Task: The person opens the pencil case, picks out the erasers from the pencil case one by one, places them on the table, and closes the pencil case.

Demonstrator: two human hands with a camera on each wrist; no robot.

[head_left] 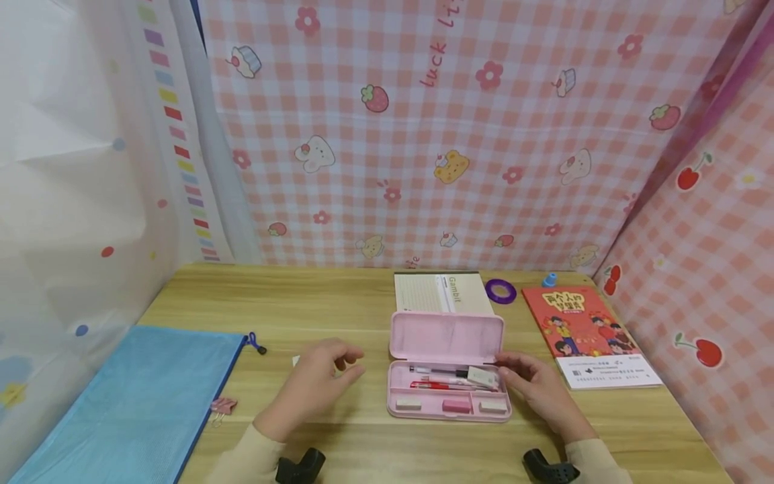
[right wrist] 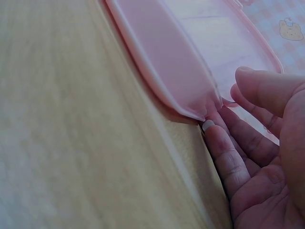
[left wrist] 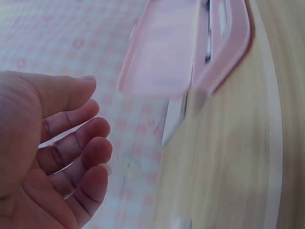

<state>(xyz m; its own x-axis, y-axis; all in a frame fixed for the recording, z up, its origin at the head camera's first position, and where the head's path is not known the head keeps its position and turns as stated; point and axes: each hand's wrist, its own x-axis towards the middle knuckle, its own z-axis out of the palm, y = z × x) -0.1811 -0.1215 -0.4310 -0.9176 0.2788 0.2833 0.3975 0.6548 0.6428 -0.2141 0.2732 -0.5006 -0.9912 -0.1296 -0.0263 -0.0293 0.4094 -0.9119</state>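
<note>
An open pink pencil case (head_left: pixel 423 388) lies on the wooden desk (head_left: pixel 338 309), its lid (head_left: pixel 446 336) standing upright. Inside are a red pen (head_left: pixel 431 385), a black-tipped pen and three erasers (head_left: pixel 456 405). My left hand (head_left: pixel 346 363) hovers a little left of the case, fingers loosely curled and holding nothing; in the left wrist view the left hand (left wrist: pixel 71 157) is empty, with the case (left wrist: pixel 162 62) beyond it. My right hand (head_left: pixel 509 367) rests at the case's right end. The right wrist view shows its fingers (right wrist: pixel 224 148) touching a corner of the case (right wrist: pixel 176 62).
A blue mesh zip pouch (head_left: pixel 139 403) lies at the front left with a pink binder clip (head_left: pixel 222 405) beside it. Behind the case are a lined notepad (head_left: pixel 441 292), a purple tape ring (head_left: pixel 500 291) and a small blue item (head_left: pixel 549 279). A red booklet (head_left: pixel 583 329) lies right. Cloth walls enclose the desk.
</note>
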